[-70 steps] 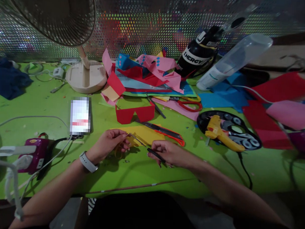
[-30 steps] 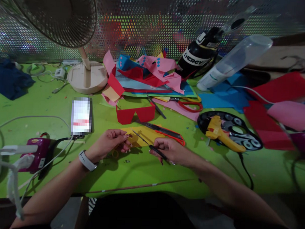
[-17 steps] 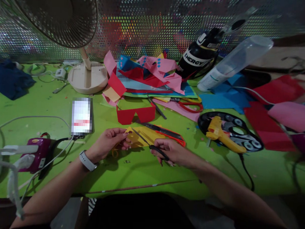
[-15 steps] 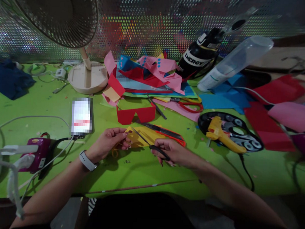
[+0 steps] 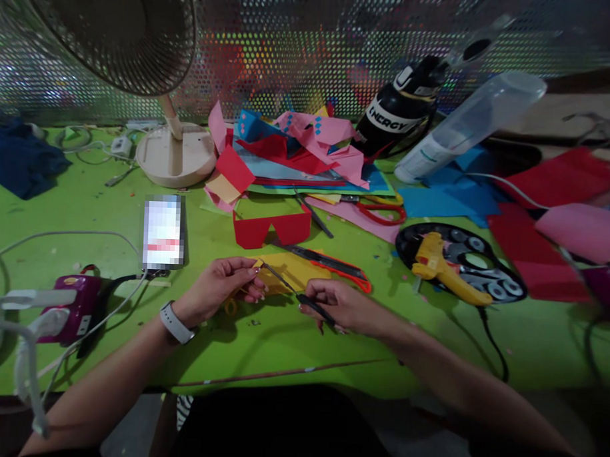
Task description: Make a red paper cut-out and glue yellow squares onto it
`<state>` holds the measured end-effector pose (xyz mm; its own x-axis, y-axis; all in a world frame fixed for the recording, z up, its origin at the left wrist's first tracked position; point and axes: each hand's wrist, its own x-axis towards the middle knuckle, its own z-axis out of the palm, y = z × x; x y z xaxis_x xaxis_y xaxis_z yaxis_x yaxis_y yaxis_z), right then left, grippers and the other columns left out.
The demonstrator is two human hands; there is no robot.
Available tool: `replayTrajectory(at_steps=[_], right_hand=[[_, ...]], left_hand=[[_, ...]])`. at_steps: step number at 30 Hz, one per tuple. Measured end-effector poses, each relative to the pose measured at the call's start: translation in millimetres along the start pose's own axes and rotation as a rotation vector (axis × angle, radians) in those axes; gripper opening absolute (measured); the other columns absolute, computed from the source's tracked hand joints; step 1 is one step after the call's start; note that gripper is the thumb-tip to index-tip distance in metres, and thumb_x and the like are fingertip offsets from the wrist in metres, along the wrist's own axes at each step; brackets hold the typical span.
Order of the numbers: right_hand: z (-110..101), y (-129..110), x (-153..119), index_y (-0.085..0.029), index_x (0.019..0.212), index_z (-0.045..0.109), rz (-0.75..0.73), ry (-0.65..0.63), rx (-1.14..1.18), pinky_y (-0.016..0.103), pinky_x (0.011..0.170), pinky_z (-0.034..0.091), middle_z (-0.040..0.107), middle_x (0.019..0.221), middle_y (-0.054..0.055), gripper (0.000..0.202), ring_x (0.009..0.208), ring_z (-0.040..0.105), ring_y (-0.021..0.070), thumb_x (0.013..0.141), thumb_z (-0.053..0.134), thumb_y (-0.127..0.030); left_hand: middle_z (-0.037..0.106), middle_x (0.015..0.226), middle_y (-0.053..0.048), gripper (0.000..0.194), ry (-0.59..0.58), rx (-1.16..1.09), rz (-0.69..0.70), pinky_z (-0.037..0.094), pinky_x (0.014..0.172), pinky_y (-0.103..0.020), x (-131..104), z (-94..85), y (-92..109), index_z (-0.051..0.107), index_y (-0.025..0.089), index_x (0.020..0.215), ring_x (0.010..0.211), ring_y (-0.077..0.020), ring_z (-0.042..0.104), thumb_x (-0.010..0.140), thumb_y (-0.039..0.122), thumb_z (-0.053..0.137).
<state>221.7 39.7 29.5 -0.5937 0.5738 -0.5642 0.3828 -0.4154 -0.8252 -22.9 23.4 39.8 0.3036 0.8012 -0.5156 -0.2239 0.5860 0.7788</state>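
Note:
Between the thumb and fingers of my left hand (image 5: 230,282) is a small yellow paper piece (image 5: 258,263). My right hand (image 5: 332,304) is closed on the black handles of the scissors (image 5: 318,309), whose blades point up and left to the yellow piece, close to my left fingertips. Under the blades lies a yellow sheet (image 5: 296,271) on the green table. Just beyond it are red paper glasses (image 5: 271,229) and an orange and black cutter (image 5: 336,264). A thin yellow curl (image 5: 230,307) is below my left hand.
A phone (image 5: 163,231) and purple power adapter (image 5: 71,307) with cables are on the left, below a fan (image 5: 176,154). Coloured paper scraps (image 5: 298,148) pile up at the back near a black bottle (image 5: 391,118). A yellow glue gun (image 5: 446,270) rests at the right.
The scissor blades have come closer together. The small yellow piece between my left fingers has shifted slightly, and my right hand has moved a little left.

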Motion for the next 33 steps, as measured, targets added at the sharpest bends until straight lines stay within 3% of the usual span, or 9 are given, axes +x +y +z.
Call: replayTrajectory(at_steps=[9, 24, 33], right_hand=[[0.6, 1.5, 1.5, -0.02, 0.069, 0.045, -0.025, -0.006, 0.016, 0.018, 0.042, 0.034, 0.05, 0.055, -0.008, 0.051, 0.046, 0.05, 0.0061, 0.064, 0.075, -0.061], [2.6, -0.4, 4.3, -0.02, 0.065, 0.045, 0.001, 0.072, 0.067, 0.02, 0.044, 0.038, 0.05, 0.053, -0.009, 0.055, 0.045, 0.048, 0.0062, 0.052, 0.082, -0.06], [0.0, -4.9, 0.0, -0.02, 0.068, 0.045, 0.016, 0.017, 0.02, 0.019, 0.039, 0.032, 0.052, 0.055, -0.007, 0.053, 0.046, 0.05, 0.0068, 0.058, 0.078, -0.06]], left_hand=[[0.072, 0.072, -0.003, 0.034, -0.025, 0.003, 0.023, 0.051, 0.056, -0.018, 1.5, -1.8, -1.5, 0.064, 0.012, 0.093, 0.057, -0.0083, 0.065, 0.073, 0.035, 0.078], [0.071, 0.075, -0.003, 0.017, -0.004, 0.034, -0.017, 0.051, 0.059, -0.019, 2.8, -4.2, -3.5, 0.064, 0.012, 0.092, 0.059, -0.0072, 0.064, 0.085, 0.028, 0.067], [0.072, 0.081, -0.004, 0.013, 0.048, -0.054, -0.014, 0.051, 0.056, -0.015, 3.8, -1.6, 0.2, 0.064, 0.012, 0.094, 0.06, -0.0062, 0.065, 0.085, 0.022, 0.067]])
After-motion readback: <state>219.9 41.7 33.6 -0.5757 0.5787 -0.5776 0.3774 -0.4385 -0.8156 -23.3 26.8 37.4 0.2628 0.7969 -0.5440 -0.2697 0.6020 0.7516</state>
